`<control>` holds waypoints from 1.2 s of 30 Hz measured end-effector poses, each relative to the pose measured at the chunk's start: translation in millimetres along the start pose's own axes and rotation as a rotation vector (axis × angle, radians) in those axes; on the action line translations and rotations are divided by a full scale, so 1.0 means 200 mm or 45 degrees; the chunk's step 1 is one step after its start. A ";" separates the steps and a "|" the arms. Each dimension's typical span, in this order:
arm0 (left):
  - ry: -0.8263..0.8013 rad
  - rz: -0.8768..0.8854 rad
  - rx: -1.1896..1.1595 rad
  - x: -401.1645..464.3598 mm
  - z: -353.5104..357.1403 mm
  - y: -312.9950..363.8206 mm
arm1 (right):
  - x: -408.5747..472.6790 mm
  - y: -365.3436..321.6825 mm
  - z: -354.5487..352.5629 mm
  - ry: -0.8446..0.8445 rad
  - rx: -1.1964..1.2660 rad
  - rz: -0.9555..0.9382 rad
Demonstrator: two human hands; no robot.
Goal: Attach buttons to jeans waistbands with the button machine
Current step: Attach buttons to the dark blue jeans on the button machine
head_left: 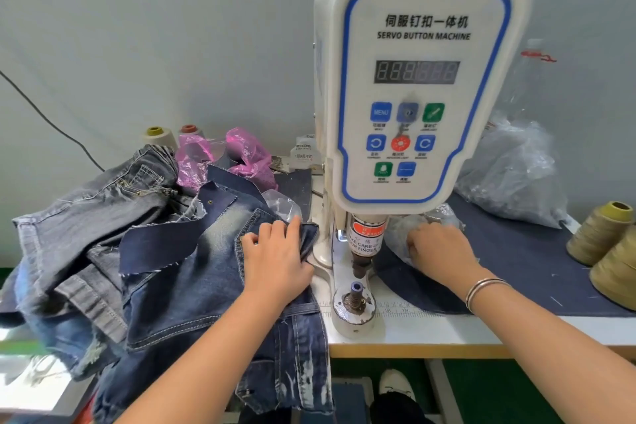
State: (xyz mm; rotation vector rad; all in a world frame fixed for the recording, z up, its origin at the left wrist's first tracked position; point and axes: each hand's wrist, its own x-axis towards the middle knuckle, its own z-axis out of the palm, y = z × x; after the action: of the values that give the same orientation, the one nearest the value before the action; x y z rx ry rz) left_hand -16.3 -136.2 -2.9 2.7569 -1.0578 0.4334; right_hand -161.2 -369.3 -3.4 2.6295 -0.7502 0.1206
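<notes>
Jeans [192,286] lie under my left hand [275,262], fingers flat pressing the waistband edge. Denim looks heavy, floppy; I'd pinch that thick edge. Right hand [437,248] digs in a clear bag [426,220]; grip unclear.

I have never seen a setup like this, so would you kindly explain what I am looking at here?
This is one view from a camera worn on a person's head, looking down at their work. The white servo button machine stands on a table; its lower post sits below the press head. The left hand lies on a pair of jeans, fingers at the top edge. The right hand reaches into a clear plastic bag; what it holds is hidden. Thread cones stand to the right.
</notes>
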 end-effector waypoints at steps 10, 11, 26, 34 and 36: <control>0.444 -0.382 -1.416 0.04 -0.34 -0.30 | -0.60 -0.31 -0.34 0.536 1.039 -0.436; 0.434 -0.478 -1.566 0.06 -0.36 -0.34 | -0.64 -0.39 -0.38 0.488 1.154 -0.498; 0.287 -0.695 -2.207 -0.01 -0.21 -0.54 | 0.11 -1.00 -0.52 -0.139 1.202 0.103; 0.268 -0.621 -2.187 0.00 -0.16 -0.57 | 0.22 -1.05 -0.44 -0.090 0.704 -0.057; 0.257 -0.617 -2.171 0.00 -0.16 -0.56 | 0.24 -1.05 -0.43 -0.075 0.671 -0.072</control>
State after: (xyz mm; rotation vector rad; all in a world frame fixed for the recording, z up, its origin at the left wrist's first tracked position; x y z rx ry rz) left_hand 52.8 -46.8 22.4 1.2498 -0.2745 -0.2305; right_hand -8.1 -195.2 8.9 3.1614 -0.7422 0.2565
